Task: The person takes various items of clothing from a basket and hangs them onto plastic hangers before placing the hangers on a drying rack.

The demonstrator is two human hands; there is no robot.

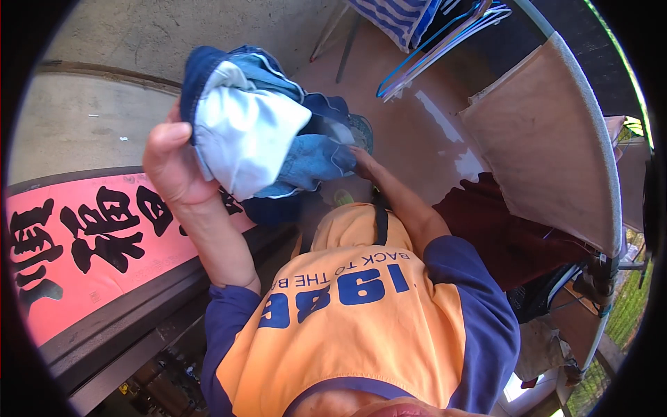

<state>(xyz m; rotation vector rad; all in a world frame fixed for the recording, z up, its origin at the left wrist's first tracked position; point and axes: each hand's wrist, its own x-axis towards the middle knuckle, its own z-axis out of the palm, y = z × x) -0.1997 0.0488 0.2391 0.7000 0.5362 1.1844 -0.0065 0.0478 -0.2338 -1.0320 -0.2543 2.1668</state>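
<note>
A blue denim garment point(318, 159), apparently turned inside out, hangs bunched before my chest. Its dark waistband edge point(188, 94) is pinched between the thumb and fingers of my left hand point(172, 151), which is raised at the left. A pale pocket lining point(250, 130) spreads across the front of the cloth. Lower down, my right hand point(366, 162) grips the far side of the denim near a light-edged seam. The cloth hides part of the fingers of both hands.
Clothes hangers point(443, 49) and a blue-striped cloth point(398, 18) hang ahead. On the right, a beige cloth point(552, 140) drapes over a metal rail, with a dark maroon garment point(484, 224) below. A pink banner with black characters point(104, 229) borders a doorway at left.
</note>
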